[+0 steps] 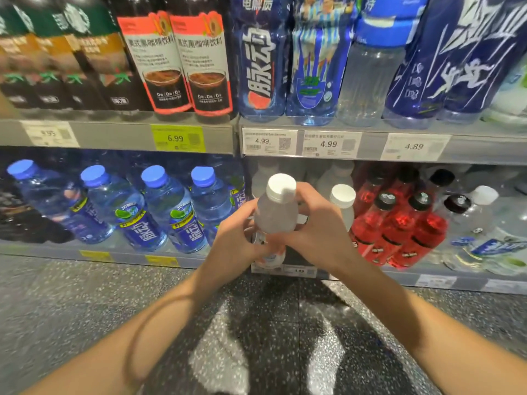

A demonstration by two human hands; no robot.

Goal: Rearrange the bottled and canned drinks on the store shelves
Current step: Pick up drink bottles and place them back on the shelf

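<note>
- White-capped bottle [276,208]: lower body and label mostly covered by left hand [236,238] and right hand [316,223].
- Top-shelf bottles [182,61]: caps cut off by upper edge.
- Price tag [50,134], far left: figures blurred.
- Bottom-shelf tag [298,270]: print too small to read.

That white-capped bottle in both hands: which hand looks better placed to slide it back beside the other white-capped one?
Probably the right hand. It wraps the white-capped bottle on the side nearest the shelved white-capped bottle; the left hand grips lower, farther from it.
</note>
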